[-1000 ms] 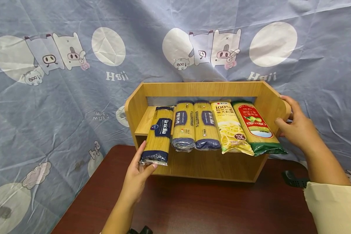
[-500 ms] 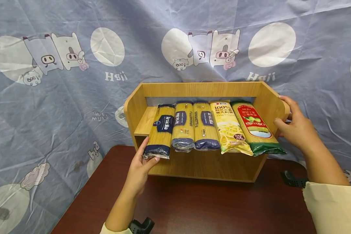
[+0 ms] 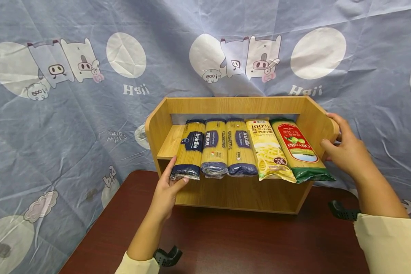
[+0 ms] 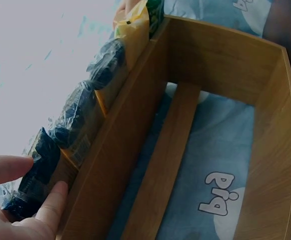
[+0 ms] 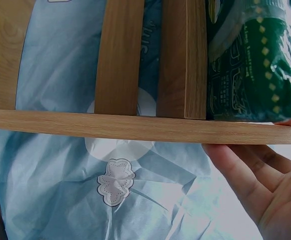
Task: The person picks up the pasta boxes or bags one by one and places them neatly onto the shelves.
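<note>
My left hand holds the near end of a spaghetti pack with dark blue label and ends, thumb at one edge and fingers at the other. In the left wrist view that pack's wrapped end sits between thumb and fingers. The pack lies on the upper board of a wooden shelf, leftmost in the row. At the shelf's right side panel, my right hand grips the edge, thumb inside and fingers outside. Beside it lies a green and red pasta pack.
Two more blue-ended spaghetti packs and a yellow noodle pack fill the middle of the row. Their near ends overhang the upper board. Below is the lower compartment. The shelf stands on a dark red table before a patterned cloth.
My left hand has pushed the leftmost spaghetti pack back and slightly right, level with its neighbours. My right hand has kept its hold on the side panel.
</note>
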{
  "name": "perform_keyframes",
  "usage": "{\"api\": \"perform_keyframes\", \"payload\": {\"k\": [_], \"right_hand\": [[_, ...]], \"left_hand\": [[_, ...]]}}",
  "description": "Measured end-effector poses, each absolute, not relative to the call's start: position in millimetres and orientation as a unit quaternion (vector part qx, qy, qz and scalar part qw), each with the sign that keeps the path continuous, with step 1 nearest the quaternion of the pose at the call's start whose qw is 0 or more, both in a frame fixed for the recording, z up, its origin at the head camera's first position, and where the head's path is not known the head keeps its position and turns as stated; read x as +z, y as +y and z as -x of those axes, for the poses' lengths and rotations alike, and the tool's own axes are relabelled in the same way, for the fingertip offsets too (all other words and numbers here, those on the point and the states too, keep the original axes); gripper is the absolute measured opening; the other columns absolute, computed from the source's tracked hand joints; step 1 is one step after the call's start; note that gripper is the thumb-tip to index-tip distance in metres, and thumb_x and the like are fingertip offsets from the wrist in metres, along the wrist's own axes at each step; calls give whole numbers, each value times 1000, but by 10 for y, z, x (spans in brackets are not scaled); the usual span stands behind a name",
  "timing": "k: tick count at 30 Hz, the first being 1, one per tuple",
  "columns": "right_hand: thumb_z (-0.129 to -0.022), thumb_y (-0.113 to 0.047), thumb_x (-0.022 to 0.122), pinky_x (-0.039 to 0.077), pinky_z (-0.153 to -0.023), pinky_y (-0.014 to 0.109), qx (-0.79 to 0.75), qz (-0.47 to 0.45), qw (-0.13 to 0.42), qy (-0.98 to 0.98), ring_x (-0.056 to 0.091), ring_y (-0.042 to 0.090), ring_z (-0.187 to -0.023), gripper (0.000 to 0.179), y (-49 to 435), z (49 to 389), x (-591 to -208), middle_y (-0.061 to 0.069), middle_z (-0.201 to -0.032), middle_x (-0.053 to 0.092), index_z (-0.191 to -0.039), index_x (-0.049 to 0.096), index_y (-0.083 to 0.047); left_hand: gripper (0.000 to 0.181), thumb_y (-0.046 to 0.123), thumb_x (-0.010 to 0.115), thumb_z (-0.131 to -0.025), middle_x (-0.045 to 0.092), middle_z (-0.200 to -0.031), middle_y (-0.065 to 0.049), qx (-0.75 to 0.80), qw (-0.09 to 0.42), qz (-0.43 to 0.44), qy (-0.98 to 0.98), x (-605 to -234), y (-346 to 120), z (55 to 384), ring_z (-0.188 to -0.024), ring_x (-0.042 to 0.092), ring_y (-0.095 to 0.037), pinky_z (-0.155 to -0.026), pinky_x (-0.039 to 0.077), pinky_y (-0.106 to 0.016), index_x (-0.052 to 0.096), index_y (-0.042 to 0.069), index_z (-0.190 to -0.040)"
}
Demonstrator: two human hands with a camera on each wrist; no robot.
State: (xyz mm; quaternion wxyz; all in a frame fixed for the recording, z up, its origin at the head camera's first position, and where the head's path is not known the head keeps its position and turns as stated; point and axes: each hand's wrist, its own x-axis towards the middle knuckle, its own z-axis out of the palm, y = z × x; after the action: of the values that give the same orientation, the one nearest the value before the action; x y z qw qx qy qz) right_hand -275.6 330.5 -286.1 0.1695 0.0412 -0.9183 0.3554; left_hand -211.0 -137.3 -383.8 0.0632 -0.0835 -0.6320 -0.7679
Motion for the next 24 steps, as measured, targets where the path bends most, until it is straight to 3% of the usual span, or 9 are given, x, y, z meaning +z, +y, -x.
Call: {"api": "perform_keyframes", "payload": {"k": [6, 14, 18, 21, 23, 24], "right_hand": [[-99, -21, 51, 55, -50, 28, 361, -42, 169, -916, 61, 3, -72, 76, 3307, 2761, -2867, 46, -135, 48, -161, 11, -39], [-99, -21, 51, 55, -50, 30, 357, -39, 172, -917, 68, 27, -80, 77, 3302, 2737, -2875, 47, -134, 48, -161, 10, -39], [-100, -23, 51, 54, -51, 28, 356, -38, 173, -918, 64, 5, -73, 76, 3314, 2720, -2872, 45, -136, 48, -161, 9, -40], [-101, -25, 52, 54, -52, 25, 372, -48, 172, -911, 53, -14, -72, 76, 3312, 2694, -2876, 45, -139, 46, -161, 8, -39], [-102, -27, 54, 54, -55, 22, 379, -55, 171, -908, 53, -17, -78, 77, 3306, 2662, -2884, 45, -140, 45, -162, 7, -41], [-103, -27, 54, 54, -56, 20, 383, -59, 169, -906, 62, -9, -83, 78, 3301, 2640, -2890, 46, -141, 44, -162, 5, -41]], "left_hand": [[83, -2, 61, -96, 38, -158, -10, -759, 66, 86, -642, -3844, -1380, 2104, -132, 51, -16, -99, 47, -14, 20, 24, -163], [85, -3, 63, -94, 22, -168, -1, -749, 82, 95, -650, -3886, -1423, 2051, -147, 39, -29, -97, 50, -15, 19, 21, -163], [85, 2, 65, -95, 21, -169, 3, -722, 83, 91, -681, -3901, -1487, 1991, -153, 27, -30, -98, 48, -14, 18, 21, -163], [85, 6, 66, -96, 24, -168, 3, -696, 87, 93, -707, -3900, -1551, 1941, -154, 27, -29, -104, 47, -19, 16, 20, -163], [84, 10, 67, -97, 26, -168, 4, -679, 90, 98, -722, -3902, -1595, 1909, -154, 29, -26, -111, 44, -27, 16, 19, -163], [84, 11, 67, -98, 26, -168, 2, -670, 94, 104, -729, -3906, -1615, 1895, -153, 30, -26, -114, 42, -32, 15, 18, -163]]}}
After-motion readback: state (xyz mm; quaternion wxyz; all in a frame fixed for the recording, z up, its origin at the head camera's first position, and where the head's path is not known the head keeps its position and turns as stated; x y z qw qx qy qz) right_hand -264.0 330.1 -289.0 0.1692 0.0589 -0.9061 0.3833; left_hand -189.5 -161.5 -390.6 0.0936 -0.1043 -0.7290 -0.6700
